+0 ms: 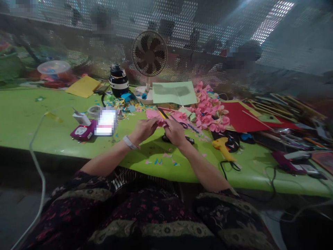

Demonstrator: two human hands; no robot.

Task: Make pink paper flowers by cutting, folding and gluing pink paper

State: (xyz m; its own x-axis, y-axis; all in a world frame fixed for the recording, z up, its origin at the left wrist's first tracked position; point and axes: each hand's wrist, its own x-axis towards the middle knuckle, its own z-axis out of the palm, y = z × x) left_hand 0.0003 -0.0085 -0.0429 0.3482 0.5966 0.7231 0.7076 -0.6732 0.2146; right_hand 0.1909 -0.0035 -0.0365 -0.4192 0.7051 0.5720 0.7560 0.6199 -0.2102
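Observation:
My left hand (145,129) and my right hand (175,132) meet over the green table (31,121), both pinched on a small folded pink paper piece (160,122) between them. The left wrist wears a white band (129,142). A pile of finished pink paper flowers (208,111) lies just beyond the right hand. Under the right hand a dark tool (189,140) rests on the table; I cannot make out what it is.
A yellow glue gun (222,147) lies right of my hands, its cable trailing off the edge. A small fan (149,55), a black bottle (118,81), a light green sheet (174,93), red paper (241,119), pencils (286,107) and paper scraps crowd the back. A charger (81,118) sits left.

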